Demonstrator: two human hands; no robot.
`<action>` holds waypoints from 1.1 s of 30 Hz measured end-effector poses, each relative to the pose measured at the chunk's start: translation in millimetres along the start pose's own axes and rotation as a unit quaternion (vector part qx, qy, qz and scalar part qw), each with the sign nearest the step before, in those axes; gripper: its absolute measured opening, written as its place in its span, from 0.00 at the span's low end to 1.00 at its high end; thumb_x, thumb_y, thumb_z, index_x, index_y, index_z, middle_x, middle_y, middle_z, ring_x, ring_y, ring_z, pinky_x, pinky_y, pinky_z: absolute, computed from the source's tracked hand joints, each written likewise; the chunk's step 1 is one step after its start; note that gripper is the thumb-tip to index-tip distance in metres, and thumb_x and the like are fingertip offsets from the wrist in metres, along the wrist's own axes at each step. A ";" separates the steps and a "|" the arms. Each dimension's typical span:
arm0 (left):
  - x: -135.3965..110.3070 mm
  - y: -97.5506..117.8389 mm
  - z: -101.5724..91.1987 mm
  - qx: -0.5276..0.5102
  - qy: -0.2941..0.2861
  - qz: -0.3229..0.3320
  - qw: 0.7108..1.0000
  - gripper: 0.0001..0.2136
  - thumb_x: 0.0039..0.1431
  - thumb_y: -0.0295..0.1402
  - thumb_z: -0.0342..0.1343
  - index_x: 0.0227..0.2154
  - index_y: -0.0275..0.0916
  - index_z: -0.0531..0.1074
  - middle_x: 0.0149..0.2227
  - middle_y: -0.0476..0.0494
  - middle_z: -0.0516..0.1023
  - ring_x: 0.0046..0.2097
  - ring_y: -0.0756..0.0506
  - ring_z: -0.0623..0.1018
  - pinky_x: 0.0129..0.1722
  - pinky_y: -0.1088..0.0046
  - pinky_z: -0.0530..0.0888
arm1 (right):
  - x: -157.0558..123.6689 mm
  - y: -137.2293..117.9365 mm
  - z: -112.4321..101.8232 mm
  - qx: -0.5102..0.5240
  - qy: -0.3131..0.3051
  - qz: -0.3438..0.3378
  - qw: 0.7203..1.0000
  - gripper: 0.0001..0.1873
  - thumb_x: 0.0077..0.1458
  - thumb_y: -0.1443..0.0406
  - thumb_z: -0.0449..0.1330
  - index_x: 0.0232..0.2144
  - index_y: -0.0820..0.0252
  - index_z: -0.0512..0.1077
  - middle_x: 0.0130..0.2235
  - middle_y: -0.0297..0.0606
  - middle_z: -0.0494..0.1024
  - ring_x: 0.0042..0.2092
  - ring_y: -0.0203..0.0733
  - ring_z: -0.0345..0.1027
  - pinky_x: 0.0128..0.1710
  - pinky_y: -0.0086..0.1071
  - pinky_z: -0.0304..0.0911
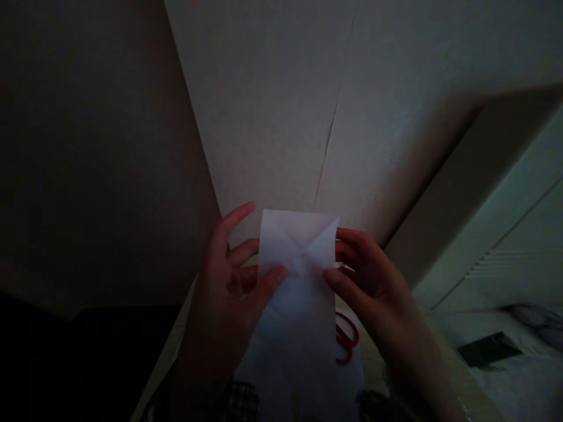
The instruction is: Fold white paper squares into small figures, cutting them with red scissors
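Observation:
A white sheet of paper (299,316) is held up between my hands, with crossing diagonal creases near its top end. My left hand (233,281) grips its left edge, the thumb lying on the front and some fingers behind; the index finger is raised off the paper. On the right edge, my right hand (369,275) pinches the sheet, thumb in front and fingers behind. Behind the paper's lower right side, the red handles of scissors (347,338) show in part; the rest of them is hidden.
Below the hands is a light wooden surface (466,387) with more white paper (357,375) on it. A pale wall (272,105) rises ahead. A light cabinet (505,234) stands at right, and a dark flat item (489,350) lies at the lower right. The scene is dim.

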State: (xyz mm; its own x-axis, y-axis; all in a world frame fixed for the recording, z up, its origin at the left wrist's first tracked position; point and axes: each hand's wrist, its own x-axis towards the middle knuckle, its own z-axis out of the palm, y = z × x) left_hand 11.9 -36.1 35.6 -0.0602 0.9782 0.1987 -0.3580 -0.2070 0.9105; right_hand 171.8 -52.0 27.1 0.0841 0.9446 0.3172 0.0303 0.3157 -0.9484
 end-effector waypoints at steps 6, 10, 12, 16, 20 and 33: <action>-6.8 3.6 10.1 0.067 -0.012 -0.064 0.996 0.34 0.46 0.24 0.68 0.57 0.49 0.68 0.35 0.50 0.86 0.26 0.46 0.84 0.26 0.76 0.80 | 1.7 2.5 10.1 0.058 0.053 0.014 0.997 0.09 0.53 0.64 0.69 0.35 0.52 0.72 0.38 0.33 0.85 0.34 0.40 0.79 0.29 0.30 0.74; -6.0 1.6 9.5 0.062 -0.015 -0.069 0.996 0.36 0.45 0.24 0.69 0.59 0.47 0.68 0.35 0.47 0.87 0.27 0.45 0.84 0.27 0.75 0.80 | 4.0 2.8 10.3 0.034 0.078 -0.011 0.996 0.09 0.52 0.66 0.69 0.33 0.53 0.71 0.35 0.32 0.83 0.33 0.39 0.77 0.26 0.28 0.72; -5.3 0.4 8.6 0.063 -0.013 -0.071 0.995 0.35 0.44 0.24 0.70 0.58 0.45 0.68 0.34 0.47 0.87 0.29 0.44 0.85 0.28 0.75 0.80 | 4.2 2.3 9.9 0.029 0.082 -0.023 0.996 0.10 0.51 0.67 0.69 0.31 0.52 0.71 0.33 0.31 0.81 0.32 0.38 0.76 0.26 0.27 0.71; -4.6 -0.4 6.8 0.066 -0.021 -0.094 0.993 0.29 0.45 0.29 0.71 0.53 0.41 0.72 0.32 0.47 0.87 0.32 0.43 0.86 0.30 0.76 0.79 | 2.4 2.9 9.7 0.010 0.090 -0.033 0.995 0.09 0.53 0.68 0.69 0.32 0.52 0.71 0.33 0.30 0.80 0.33 0.37 0.75 0.29 0.28 0.71; -3.7 0.3 6.1 0.063 -0.044 -0.104 0.992 0.21 0.47 0.31 0.71 0.45 0.39 0.75 0.30 0.46 0.87 0.32 0.43 0.86 0.31 0.75 0.79 | 1.5 4.3 9.0 -0.049 0.100 -0.071 0.991 0.09 0.54 0.69 0.67 0.32 0.51 0.71 0.33 0.31 0.79 0.34 0.39 0.75 0.30 0.30 0.71; 1.4 0.0 1.5 0.093 -0.013 -0.058 0.994 0.02 0.54 0.32 0.65 0.31 0.43 0.78 0.29 0.51 0.85 0.26 0.48 0.81 0.26 0.78 0.76 | -1.3 1.1 -7.7 -0.257 0.001 -0.272 0.927 0.14 0.64 0.69 0.60 0.48 0.47 0.77 0.53 0.36 0.78 0.51 0.43 0.73 0.49 0.39 0.70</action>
State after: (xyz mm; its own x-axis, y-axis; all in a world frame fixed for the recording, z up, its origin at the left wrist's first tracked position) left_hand 13.2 -34.8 36.3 -0.0030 0.9954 0.0957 -0.1828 -0.0946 0.9786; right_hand 179.4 -53.6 25.6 -0.0810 0.6578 0.7488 0.5402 0.6603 -0.5217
